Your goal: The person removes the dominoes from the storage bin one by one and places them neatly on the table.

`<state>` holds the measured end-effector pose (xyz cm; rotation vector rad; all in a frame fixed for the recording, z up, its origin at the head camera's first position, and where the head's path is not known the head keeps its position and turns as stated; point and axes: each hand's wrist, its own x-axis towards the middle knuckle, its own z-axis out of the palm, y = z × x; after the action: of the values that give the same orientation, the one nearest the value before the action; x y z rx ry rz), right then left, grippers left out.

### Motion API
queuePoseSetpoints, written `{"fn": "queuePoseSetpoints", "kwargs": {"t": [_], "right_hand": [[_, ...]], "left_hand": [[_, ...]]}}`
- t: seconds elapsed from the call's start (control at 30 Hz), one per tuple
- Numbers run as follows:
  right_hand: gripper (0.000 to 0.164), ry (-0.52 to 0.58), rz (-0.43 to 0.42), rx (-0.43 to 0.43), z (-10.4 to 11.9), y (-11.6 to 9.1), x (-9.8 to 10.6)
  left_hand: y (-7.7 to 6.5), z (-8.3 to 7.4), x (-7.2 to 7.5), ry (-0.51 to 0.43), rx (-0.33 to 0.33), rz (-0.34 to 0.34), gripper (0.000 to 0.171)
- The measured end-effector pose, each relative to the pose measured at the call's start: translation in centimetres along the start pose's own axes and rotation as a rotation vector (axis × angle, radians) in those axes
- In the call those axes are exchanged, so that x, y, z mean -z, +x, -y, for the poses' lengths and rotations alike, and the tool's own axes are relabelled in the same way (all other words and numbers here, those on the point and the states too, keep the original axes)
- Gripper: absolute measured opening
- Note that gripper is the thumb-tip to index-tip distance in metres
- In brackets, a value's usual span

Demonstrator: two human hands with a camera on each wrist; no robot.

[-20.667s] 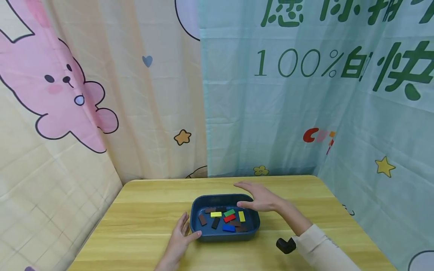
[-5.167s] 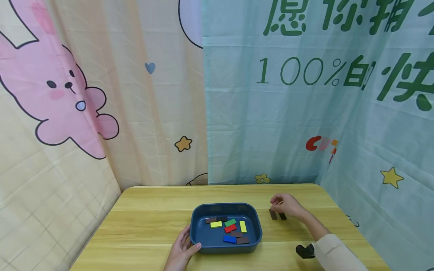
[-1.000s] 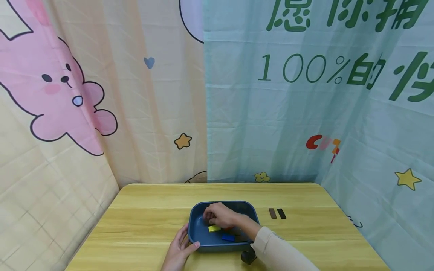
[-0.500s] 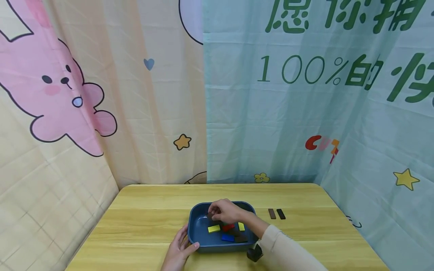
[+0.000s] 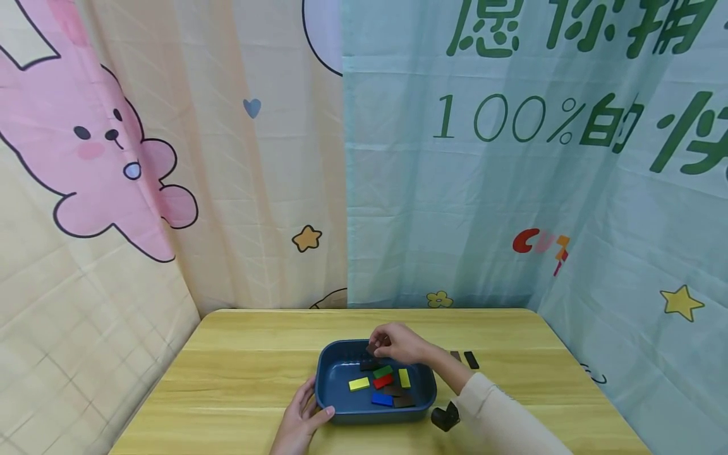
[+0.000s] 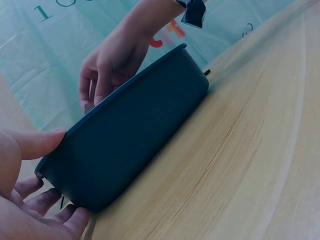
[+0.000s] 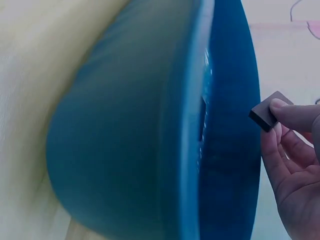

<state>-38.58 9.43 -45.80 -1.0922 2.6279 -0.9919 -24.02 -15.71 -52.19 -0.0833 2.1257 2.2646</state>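
Note:
A dark blue tub (image 5: 335, 385) holds several small flat domino blocks. My left hand (image 5: 298, 417) grips its near left corner, thumb (image 6: 42, 142) over the rim and fingers against the outer wall. Thumb and fingertips of my right hand (image 5: 400, 343) pinch a brown domino block (image 7: 265, 112) above the tub's far side. Inside lie a black block (image 5: 368, 365), a green one (image 5: 383, 372), a red one (image 5: 383, 381), two yellow ones (image 5: 359, 383), a blue one (image 5: 382, 399) and brown ones (image 5: 404, 401).
On the wooden table (image 5: 239, 373), right of the tub, a black block (image 5: 471, 360) lies beside a brown block (image 5: 455, 356) partly hidden by my right wrist. A black wrist device (image 5: 445, 417) hangs by my right sleeve. Printed curtains (image 5: 443, 208) stand behind the table.
Earlier, one brown and one black block went from the tub to the table. In the last second my right hand has lifted another brown block and moved it rightward and up.

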Motion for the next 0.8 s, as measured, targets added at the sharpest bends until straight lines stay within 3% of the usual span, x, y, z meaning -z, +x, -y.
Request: {"fn": "queuePoseSetpoints", "kwargs": {"t": [0.57, 0.8], "right_hand": [[0.008, 0.102, -0.016, -0.013, -2.1, -2.2, 3.0], [0.009, 0.124, -0.069, -0.017, -3.4, -3.2, 4.3]], "left_hand": [[-0.2, 0.2, -0.1, 0.005, -0.043, -0.002, 0.085], [-0.2, 0.2, -0.1, -0.009, -0.037, -0.003, 0.085]]}}
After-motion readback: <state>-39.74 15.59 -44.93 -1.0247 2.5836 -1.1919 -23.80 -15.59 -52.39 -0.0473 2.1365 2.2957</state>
